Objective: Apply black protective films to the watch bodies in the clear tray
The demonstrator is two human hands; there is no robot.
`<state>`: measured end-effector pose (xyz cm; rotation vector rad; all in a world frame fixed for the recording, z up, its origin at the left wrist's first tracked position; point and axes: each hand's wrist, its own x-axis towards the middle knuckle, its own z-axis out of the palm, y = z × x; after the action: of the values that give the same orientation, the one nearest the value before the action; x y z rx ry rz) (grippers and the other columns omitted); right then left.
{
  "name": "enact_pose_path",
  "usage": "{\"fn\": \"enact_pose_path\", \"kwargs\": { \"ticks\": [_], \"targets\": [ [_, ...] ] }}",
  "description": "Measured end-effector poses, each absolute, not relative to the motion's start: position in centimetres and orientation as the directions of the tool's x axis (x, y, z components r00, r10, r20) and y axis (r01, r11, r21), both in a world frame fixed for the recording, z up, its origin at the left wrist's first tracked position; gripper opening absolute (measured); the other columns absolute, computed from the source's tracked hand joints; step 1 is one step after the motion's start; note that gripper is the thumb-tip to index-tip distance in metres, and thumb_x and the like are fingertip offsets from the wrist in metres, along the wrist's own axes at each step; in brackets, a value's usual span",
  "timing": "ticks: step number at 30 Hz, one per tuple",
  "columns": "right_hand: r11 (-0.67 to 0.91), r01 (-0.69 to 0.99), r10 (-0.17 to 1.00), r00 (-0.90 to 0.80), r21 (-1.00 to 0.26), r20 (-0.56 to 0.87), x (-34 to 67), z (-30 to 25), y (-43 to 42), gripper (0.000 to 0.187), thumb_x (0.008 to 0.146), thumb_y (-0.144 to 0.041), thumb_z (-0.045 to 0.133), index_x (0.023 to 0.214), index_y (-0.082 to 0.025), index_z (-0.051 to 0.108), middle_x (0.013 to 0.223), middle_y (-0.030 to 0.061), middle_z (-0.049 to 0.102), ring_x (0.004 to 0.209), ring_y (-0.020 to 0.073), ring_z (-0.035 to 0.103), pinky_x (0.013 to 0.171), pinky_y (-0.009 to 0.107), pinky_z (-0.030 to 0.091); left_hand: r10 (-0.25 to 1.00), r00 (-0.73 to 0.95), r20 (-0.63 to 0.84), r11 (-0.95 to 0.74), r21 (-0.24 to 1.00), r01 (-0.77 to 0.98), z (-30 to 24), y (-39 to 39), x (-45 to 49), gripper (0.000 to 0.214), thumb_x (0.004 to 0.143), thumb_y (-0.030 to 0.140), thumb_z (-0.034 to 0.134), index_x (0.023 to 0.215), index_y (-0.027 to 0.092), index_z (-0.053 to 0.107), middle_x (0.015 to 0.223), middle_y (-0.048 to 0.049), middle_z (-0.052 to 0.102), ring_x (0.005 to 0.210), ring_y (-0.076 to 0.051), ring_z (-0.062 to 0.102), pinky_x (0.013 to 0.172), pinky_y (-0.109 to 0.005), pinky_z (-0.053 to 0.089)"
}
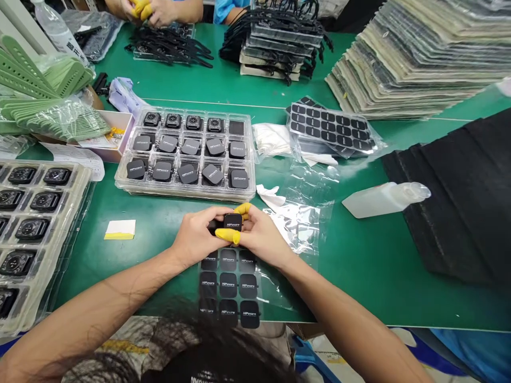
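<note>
Between my two hands is a black square watch case (232, 221) with a "HiFuture" sticker on its face. My left hand (195, 236) grips it from the left side. On the right, my right hand (263, 236) has its thumb and a finger, both in yellow finger cots, closed at the case's near and far edges. Just below lies a clear sheet of black square stickers (228, 285), partly covered by my hands and hair. Beyond them, a clear plastic tray (186, 192) holds watch cases, most of them topped with dark square stickers.
At left is another tray of watch cases (32, 229). A clear bottle (371, 200) lies on its side at right, near black sheets (459, 197). Sticker sheets (331, 127), green straps (51, 117) and stacked trays (415, 58) surround the work area. Across the table are another person's hands (159, 11).
</note>
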<state>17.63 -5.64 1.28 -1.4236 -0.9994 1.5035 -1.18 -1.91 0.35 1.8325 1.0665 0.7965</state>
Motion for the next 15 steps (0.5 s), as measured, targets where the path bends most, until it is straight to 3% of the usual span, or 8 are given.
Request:
{"fn": "enact_pose_path", "kwargs": {
  "ticks": [7,12,15],
  "targets": [
    [-0.375,-0.141,0.918,0.076,-0.916,-0.388,17.4,0.8,-4.9,0.055,0.076,-0.077,0.082,0.070,-0.026,0.064,0.054,-0.0032,0.061,0.045,0.0167,0.061,0.047,0.030,0.054,0.887,0.458,0.054,-0.219,0.923,0.316,0.8,-1.7,-0.9,0.039,0.073,0.026,0.091,0.112,0.020,0.084,0.102,-0.0022,0.088,0.088,-0.022,0.084,0.089,-0.032,0.069],
    [-0.309,-0.054,0.951,0.000,-0.950,-0.309,17.7,1.0,-5.5,0.043,0.062,-0.048,0.102,0.086,-0.027,0.073,0.072,-0.0025,0.071,0.060,0.0167,0.066,0.057,0.030,0.056,0.888,0.452,0.086,-0.261,0.903,0.340,0.6,-1.7,-1.1,0.043,0.071,0.021,0.091,0.114,0.021,0.084,0.096,-0.0003,0.088,0.087,-0.022,0.084,0.087,-0.033,0.069],
    [-0.290,-0.073,0.953,0.072,-0.954,-0.295,18.1,1.1,-6.1,0.039,0.063,-0.048,0.100,0.083,-0.030,0.073,0.071,-0.0031,0.069,0.055,0.0175,0.061,0.051,0.033,0.053,0.886,0.452,0.098,-0.269,0.904,0.332,0.4,-1.7,-1.1,0.051,0.072,0.023,0.094,0.121,0.023,0.081,0.100,-0.0005,0.088,0.091,-0.025,0.085,0.094,-0.038,0.070]
  ]
}}
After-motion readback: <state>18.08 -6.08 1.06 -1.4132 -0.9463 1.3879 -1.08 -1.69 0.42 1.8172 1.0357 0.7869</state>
